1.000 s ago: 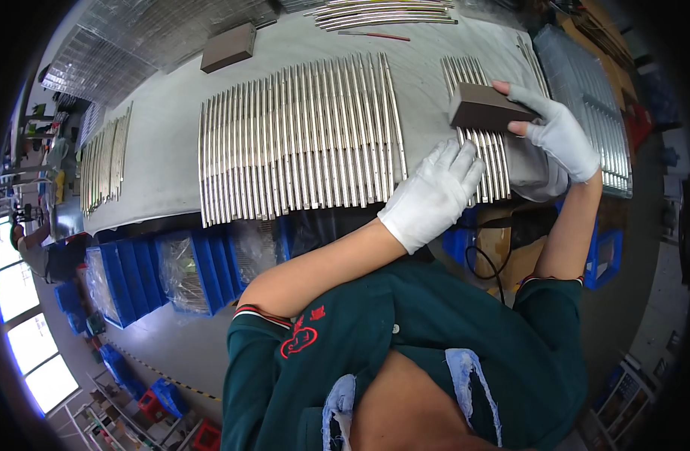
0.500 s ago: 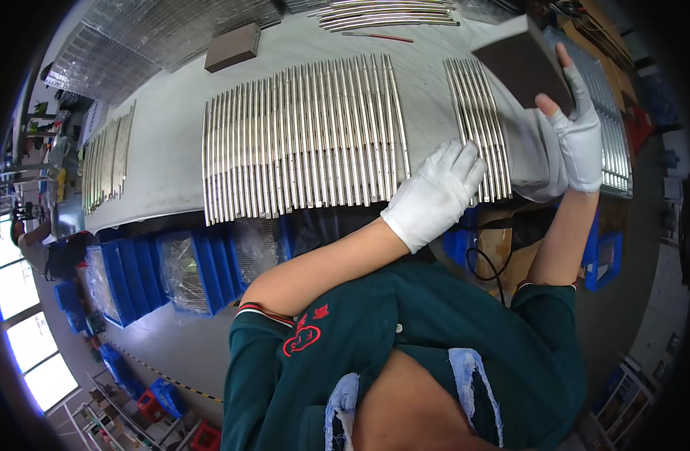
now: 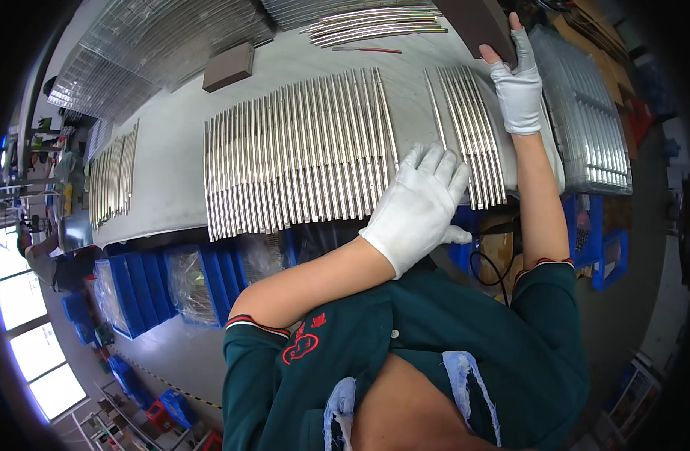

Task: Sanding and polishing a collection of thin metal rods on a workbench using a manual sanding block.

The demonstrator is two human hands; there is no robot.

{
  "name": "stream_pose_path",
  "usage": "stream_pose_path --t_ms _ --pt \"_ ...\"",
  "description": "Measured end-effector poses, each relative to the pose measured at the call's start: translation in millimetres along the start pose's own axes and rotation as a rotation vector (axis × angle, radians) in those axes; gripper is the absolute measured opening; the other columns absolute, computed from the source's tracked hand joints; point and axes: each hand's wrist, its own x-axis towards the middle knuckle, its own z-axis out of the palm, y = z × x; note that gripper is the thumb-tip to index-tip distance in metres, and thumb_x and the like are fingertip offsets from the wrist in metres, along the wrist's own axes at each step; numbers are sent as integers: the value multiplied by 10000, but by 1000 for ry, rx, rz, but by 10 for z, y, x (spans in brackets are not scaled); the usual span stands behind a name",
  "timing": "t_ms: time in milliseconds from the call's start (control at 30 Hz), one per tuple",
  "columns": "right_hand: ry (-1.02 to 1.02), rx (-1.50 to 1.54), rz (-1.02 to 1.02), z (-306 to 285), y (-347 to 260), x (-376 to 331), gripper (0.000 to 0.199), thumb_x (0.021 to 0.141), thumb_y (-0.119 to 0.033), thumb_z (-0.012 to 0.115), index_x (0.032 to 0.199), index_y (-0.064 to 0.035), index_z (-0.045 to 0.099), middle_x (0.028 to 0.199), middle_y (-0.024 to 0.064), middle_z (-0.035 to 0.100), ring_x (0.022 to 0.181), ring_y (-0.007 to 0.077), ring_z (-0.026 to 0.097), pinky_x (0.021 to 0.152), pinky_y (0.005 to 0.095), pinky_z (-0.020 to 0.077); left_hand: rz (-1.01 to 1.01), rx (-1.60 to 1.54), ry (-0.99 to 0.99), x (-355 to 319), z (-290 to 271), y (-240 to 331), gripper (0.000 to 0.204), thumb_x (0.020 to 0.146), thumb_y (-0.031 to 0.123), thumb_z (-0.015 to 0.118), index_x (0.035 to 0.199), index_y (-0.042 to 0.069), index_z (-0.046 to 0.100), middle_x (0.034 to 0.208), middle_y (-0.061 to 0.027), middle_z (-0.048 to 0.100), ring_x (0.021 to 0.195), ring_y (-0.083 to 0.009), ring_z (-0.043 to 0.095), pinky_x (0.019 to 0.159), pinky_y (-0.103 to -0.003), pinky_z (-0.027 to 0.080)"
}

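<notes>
A dark block (image 3: 476,22) is gripped by the gloved right hand (image 3: 517,86) at the table's (image 3: 172,143) far edge, above a small row of metal rods (image 3: 472,135). The gloved left hand (image 3: 420,207) is laid flat, fingers spread, on the near ends of the rods. A larger rod row (image 3: 300,154) lies just left; a second block (image 3: 228,66) sits farther back.

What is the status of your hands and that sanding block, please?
Right hand grips dark block at far end of smaller rod row. Left hand flat, open, by rods' near ends. Nothing in the way.
</notes>
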Motion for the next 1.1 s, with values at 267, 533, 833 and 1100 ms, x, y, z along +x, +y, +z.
stream_pose_path --t_ms 267,533,833,1100 --pt "142 -71 -110 -25 -31 12 674 841 -46 709 1431 -149 399 1269 83 562 1083 139 567 938 267 461 226 -93 35 538 372 58 1112 620 778 593 1339 -54 424 1374 -247 415 1336 -433 315 1119 -515 201" --pt "73 -73 -35 4 4 -8 668 851 -86 706 1434 -179 393 1276 84 561 1094 150 570 948 272 457 103 -75 -30 103 193 -119 1078 596 755 641 1351 13 439 1381 -230 409 1329 -426 321 1117 -537 204" --pt "84 -86 -22 7 28 -27 653 859 -110 704 1433 -160 398 1287 83 555 1118 153 556 964 276 445 -100 94 -8 -586 -50 -393 975 668 660 650 1401 77 379 1375 -195 418 1333 -375 337 1091 -554 226" --pt "63 -75 -24 52 20 -36 648 862 -88 695 1435 -134 395 1302 80 549 1123 153 551 970 274 432 17 -12 44 -254 82 -269 916 677 606 678 1357 49 421 1363 -195 420 1321 -386 339 1097 -518 243"
